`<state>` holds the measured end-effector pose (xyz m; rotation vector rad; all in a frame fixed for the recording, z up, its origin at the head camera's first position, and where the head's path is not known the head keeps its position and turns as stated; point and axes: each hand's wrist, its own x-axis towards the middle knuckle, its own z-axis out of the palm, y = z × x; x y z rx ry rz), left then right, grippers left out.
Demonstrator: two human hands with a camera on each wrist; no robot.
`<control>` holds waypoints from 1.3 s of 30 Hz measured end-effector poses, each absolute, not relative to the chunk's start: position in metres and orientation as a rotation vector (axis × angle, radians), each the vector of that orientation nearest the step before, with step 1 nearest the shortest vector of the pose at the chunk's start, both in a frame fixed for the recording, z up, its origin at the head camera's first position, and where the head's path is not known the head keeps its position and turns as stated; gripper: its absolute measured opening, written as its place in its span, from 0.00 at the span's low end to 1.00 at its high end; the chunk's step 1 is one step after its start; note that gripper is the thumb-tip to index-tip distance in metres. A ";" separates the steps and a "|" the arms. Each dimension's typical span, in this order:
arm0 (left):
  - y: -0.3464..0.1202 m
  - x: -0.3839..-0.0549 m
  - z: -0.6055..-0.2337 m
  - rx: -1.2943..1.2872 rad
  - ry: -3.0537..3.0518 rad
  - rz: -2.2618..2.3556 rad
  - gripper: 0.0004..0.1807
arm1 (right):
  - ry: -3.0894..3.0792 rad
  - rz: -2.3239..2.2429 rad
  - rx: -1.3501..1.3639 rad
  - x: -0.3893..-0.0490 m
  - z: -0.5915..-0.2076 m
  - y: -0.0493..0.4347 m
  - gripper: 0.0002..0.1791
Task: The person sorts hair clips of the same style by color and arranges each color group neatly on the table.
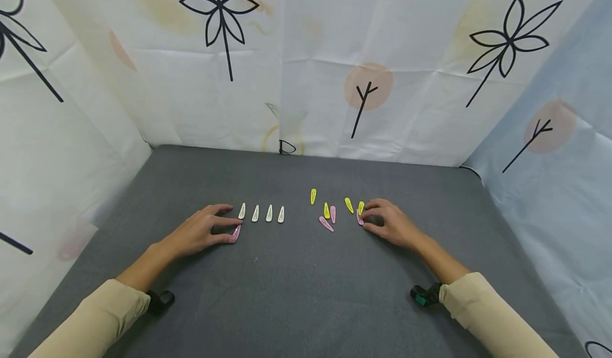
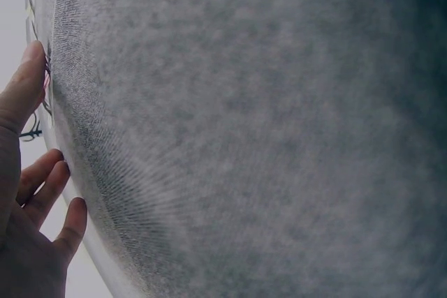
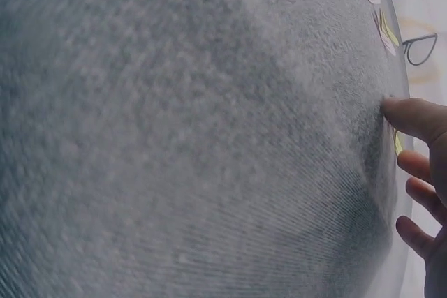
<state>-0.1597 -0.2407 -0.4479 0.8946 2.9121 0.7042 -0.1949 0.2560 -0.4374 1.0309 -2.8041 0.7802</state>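
My left hand (image 1: 207,228) pinches a pink hair clip (image 1: 236,233) between thumb and forefinger at the table surface. Directly above that clip stands the leftmost white hair clip (image 1: 241,211) of a short row. In the left wrist view a sliver of pink shows beside the thumb (image 2: 28,68). My right hand (image 1: 389,222) has its thumb and forefinger slightly apart at the right edge of another pink hair clip (image 1: 359,218). A yellow hair clip (image 1: 360,207) lies just above it. The right wrist view shows the right fingers (image 3: 419,165) spread, with a bit of yellow behind them.
More white clips (image 1: 269,213) continue the row rightward. Between the hands lie two pink clips (image 1: 326,223), with yellow clips (image 1: 326,210) around them. A grey cloth covers the table (image 1: 287,294); a white patterned curtain (image 1: 311,82) hangs behind and at both sides.
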 end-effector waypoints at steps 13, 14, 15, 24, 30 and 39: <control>-0.240 -0.160 -0.447 0.889 2.908 0.700 0.28 | -2.744 0.760 1.089 -0.192 -0.438 0.252 0.09; -0.240 -0.160 -0.447 0.890 2.909 0.698 0.28 | -2.744 0.751 1.092 -0.191 -0.438 0.252 0.09; -0.240 -0.160 -0.447 0.889 2.908 0.697 0.27 | -2.747 0.749 1.091 -0.190 -0.437 0.251 0.10; -0.240 -0.160 -0.447 0.899 2.927 0.693 0.27 | -2.865 0.743 0.948 -0.194 -0.433 0.251 0.25; -0.240 -0.160 -0.449 0.876 2.915 0.690 0.28 | -2.916 0.743 0.918 -0.198 -0.434 0.251 0.28; -0.241 -0.160 -0.447 0.884 2.903 0.686 0.28 | -2.885 0.772 0.945 -0.201 -0.439 0.252 0.26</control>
